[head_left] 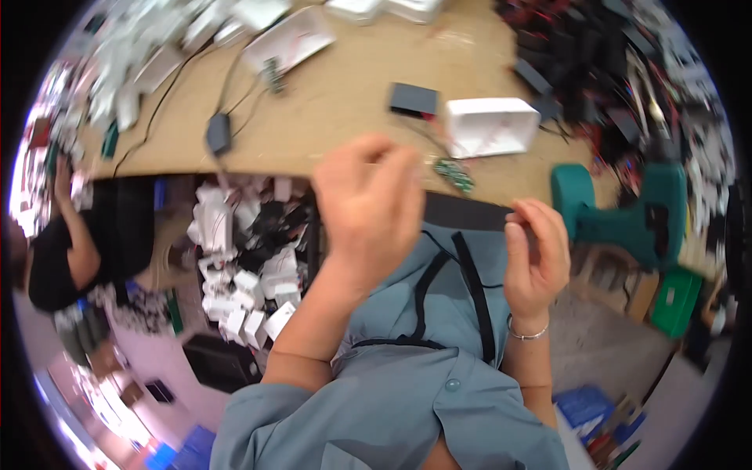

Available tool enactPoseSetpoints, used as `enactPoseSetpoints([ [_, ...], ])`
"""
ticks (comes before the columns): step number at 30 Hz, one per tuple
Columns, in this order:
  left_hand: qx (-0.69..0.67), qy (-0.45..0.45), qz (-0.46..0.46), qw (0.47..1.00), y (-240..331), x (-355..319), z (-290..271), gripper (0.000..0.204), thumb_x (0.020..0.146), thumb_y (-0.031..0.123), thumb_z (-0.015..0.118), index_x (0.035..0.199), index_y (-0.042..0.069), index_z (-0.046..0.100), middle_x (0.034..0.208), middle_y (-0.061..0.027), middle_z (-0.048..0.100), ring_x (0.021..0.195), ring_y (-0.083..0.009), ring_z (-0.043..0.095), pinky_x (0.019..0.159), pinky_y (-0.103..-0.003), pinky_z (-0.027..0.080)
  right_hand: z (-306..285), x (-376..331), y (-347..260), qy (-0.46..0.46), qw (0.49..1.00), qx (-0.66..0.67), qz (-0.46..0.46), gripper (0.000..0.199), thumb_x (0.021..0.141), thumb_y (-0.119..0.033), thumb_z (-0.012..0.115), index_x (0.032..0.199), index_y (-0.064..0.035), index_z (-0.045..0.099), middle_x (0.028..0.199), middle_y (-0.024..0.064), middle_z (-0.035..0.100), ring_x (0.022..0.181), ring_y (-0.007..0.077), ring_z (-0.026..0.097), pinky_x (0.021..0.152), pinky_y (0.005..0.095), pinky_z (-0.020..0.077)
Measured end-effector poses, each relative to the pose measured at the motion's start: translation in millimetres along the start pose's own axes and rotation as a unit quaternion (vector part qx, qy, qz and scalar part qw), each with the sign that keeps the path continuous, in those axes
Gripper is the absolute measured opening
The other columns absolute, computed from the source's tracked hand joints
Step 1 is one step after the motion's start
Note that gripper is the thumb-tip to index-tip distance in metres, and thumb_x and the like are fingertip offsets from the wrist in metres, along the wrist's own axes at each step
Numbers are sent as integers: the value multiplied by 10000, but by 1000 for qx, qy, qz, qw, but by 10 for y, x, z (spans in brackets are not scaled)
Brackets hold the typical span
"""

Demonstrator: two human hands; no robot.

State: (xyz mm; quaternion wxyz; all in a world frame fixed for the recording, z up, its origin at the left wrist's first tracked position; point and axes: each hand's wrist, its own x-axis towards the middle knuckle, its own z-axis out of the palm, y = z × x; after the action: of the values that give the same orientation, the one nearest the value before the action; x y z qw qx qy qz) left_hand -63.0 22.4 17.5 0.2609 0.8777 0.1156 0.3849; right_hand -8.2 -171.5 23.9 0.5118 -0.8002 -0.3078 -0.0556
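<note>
Slightly blurred, my left hand (366, 205) is raised before the table's front edge, its fingers curled together. Whatever it may hold is hidden. To its right, my right hand (540, 251) has thumb and forefinger drawn close in a pinch, and I cannot make out anything between them. Just beyond the hands lie a small green circuit board (453, 175) and an open white plastic case (493, 133) with thin red wires by it. A flat dark grey box (413, 99) sits behind them. The green power tool (619, 223) is right of my right hand.
White cases (290, 39) crowd the far left, with another circuit board (273, 74) and a corded black box (218, 133). Black parts (572, 39) heap up at the far right. Below left stands a bin of white pieces (249, 287). Another person (86, 235) works at left.
</note>
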Motion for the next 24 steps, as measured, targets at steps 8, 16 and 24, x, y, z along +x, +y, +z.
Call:
enactPoseSetpoints([
  [8, -59, 80, -11, 995, 279, -152, 349, 165, 717, 173, 573, 822, 48, 595, 908, -94, 554, 870, -262, 537, 770, -387, 372, 243, 494, 124, 1, 994, -97, -49, 211, 866, -55, 633, 1067, 6, 608, 924, 38, 603, 700, 86, 499, 624, 212, 422],
  [16, -72, 165, -26, 983, 295, -230, 359, 176, 708, 179, 552, 790, 23, 563, 871, -79, 506, 825, -240, 511, 749, -364, 367, 354, 651, 219, -66, 981, -183, 8, 241, 875, -117, 626, 1095, -26, 590, 875, -1, 618, 732, 74, 555, 678, 211, 461],
  [24, -176, 141, -33, 974, 299, -62, 289, 170, 697, 143, 584, 819, 26, 568, 822, -119, 536, 779, -301, 540, 684, -401, 433, 220, 540, 262, -23, 999, 29, 36, 233, 906, -42, 568, 1112, 66, 580, 1106, 111, 616, 954, 148, 581, 845, 257, 467],
])
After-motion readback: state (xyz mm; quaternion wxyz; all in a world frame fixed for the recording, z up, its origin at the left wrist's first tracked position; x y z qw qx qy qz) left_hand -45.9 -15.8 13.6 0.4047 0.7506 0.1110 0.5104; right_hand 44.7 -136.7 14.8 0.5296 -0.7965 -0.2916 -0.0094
